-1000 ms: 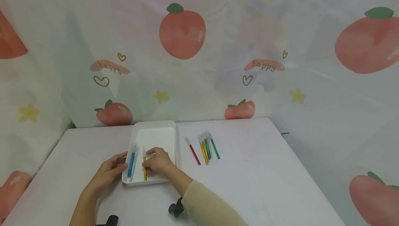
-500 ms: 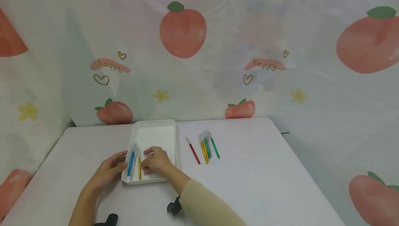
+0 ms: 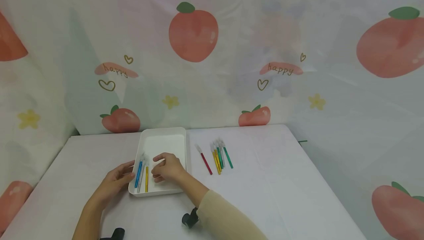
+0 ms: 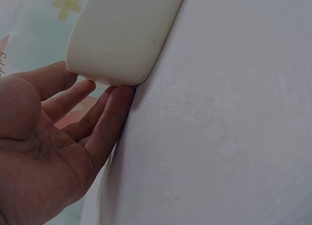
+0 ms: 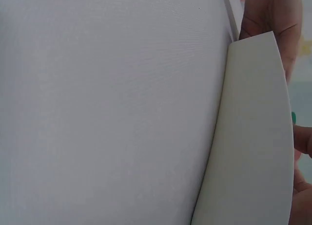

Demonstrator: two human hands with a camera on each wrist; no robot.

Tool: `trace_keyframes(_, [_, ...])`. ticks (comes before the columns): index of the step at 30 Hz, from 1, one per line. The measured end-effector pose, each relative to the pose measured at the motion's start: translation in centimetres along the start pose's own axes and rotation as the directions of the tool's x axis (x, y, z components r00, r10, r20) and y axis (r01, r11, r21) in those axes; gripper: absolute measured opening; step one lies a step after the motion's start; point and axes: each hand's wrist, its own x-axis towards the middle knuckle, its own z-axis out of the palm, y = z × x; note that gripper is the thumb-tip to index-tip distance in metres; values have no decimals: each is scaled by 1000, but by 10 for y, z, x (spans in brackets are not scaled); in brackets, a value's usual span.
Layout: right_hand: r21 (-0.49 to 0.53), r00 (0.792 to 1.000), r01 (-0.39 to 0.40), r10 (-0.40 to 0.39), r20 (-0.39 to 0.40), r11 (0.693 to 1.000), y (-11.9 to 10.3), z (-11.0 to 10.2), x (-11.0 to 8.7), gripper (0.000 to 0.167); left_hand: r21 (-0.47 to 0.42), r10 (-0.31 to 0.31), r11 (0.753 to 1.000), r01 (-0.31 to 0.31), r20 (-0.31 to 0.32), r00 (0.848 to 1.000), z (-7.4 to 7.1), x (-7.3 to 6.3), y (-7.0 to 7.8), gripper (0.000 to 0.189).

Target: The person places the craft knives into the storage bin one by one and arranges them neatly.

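A shallow white tray (image 3: pixel 165 140) lies on the table. Along its left side are blue (image 3: pixel 138 173), silver (image 3: pixel 141 179) and yellow (image 3: pixel 147 178) slim pen-like sticks with clear tips, roughly parallel. My left hand (image 3: pixel 114 183) touches the tray's left wall with loosely bent fingers; the left wrist view shows fingertips against the outer wall (image 4: pixel 114 40). Over the tray, just right of the yellow stick, my right hand (image 3: pixel 169 168) holds nothing, its fingers loosely bent and apart. In the right wrist view the near tray wall (image 5: pixel 248 137) hides most of that hand.
Right of the tray, a red stick (image 3: pixel 207 163) lies alone beside a bunch of yellow, green and silver ones (image 3: pixel 218 157). The table (image 3: pixel 281 188) has a white cover. Behind it hangs a fruit-printed cloth (image 3: pixel 228 96). Dark wrist devices (image 3: pixel 190 219) show near the bottom.
The yellow stick has shifted left, close to the silver one, and my right hand has let go of it and drawn slightly right. My left hand stays at the tray.
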Motion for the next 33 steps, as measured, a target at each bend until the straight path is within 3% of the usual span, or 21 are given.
trace_keyframes(8, [79,996,60,-65,61,995,-6,-20,-3,42,28,16,999,-16,-14,1000,-2,0,1,65])
trace_keyframes(16, [75,992,98,-103,76,992,-5,-46,-8,44,32,13,999,-12,-18,1000,0,-1,0,65])
trace_keyframes(26, [12,993,112,-113,29,994,-4,-84,-15,40,42,23,999,-22,-20,1000,0,-1,0,64])
trace_keyframes(33, [-66,991,117,-120,-50,991,3,-108,-16,43,36,23,999,-22,-17,1000,1,-2,0,64])
